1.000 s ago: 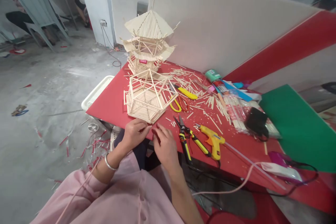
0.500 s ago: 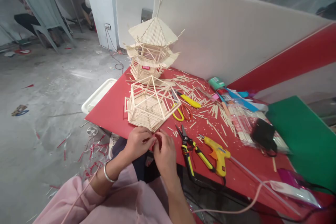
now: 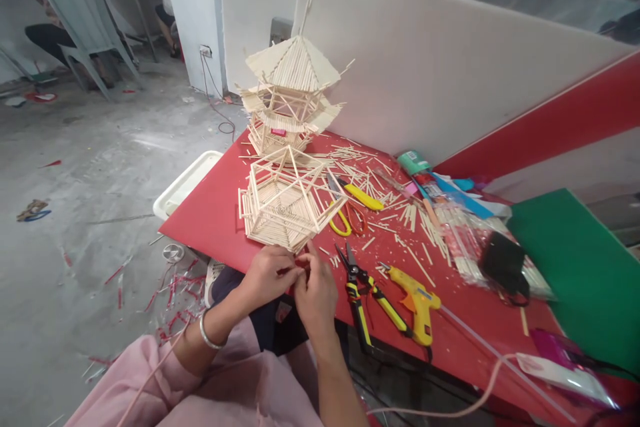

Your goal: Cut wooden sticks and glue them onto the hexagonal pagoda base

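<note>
Both hands meet at the front edge of the red table, just before an open stick frame [image 3: 257, 227] with a patterned floor of thin wooden sticks. My left hand [image 3: 273, 273] is closed in a pinch, its fingertips against those of my right hand [image 3: 316, 287], which is also pinched. Whatever they hold is too small or hidden to make out. Behind the frame stands a stick pagoda model [image 3: 295, 67] with tiered roofs. Right of my hands lie black-and-yellow cutters [image 3: 367, 290] and a yellow glue gun [image 3: 416, 299].
Scissors [image 3: 341, 220] and a yellow-handled cutter [image 3: 367, 197] lie among loose sticks [image 3: 355, 167] on the red table [image 3: 210, 213]. Bagged sticks [image 3: 463, 233], a black item [image 3: 503, 260] and a green board [image 3: 565, 260] are to the right. A pale cord [image 3: 470, 400] crosses the front.
My right index finger has lifted and stretched toward the frame's front corner. Both hands otherwise stay together in nearly the same spot; the view has shifted slightly.
</note>
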Available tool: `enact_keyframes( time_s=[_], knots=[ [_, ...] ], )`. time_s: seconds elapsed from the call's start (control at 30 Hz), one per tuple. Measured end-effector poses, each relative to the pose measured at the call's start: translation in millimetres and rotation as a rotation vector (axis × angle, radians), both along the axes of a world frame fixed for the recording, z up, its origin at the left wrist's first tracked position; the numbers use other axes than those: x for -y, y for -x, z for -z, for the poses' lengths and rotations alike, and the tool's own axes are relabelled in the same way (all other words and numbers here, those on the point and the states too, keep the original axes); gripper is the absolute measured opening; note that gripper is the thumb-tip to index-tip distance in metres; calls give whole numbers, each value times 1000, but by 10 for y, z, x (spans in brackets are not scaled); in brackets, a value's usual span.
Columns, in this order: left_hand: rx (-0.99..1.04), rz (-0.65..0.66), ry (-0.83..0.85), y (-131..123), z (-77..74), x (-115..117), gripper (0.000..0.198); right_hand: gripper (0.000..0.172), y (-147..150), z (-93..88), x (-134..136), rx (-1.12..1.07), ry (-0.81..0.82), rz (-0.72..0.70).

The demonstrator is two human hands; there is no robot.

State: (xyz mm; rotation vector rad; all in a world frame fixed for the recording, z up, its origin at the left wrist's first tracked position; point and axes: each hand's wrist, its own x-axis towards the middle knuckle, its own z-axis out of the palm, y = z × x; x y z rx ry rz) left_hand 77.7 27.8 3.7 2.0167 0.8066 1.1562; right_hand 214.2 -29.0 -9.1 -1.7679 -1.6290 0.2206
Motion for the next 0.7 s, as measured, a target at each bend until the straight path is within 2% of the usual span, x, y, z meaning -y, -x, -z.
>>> enact_keyframes(
  time_s=[0.07,0.27,0.43,0.57,0.7],
  knots=[
    [8,5,-5,3,-6,0,25,55,0,11,7,9,3,0],
    [29,15,13,25,-1,27,28,23,35,65,26,85,-62,21],
    [35,5,38,21,34,26,21,19,57,88,16,130,-96,30],
    [37,5,43,30,29,34,21,23,57,78,8,131,-146,28],
    [105,-64,72,56,8,73,18,26,45,69,-1,98,-165,24]
  ],
)
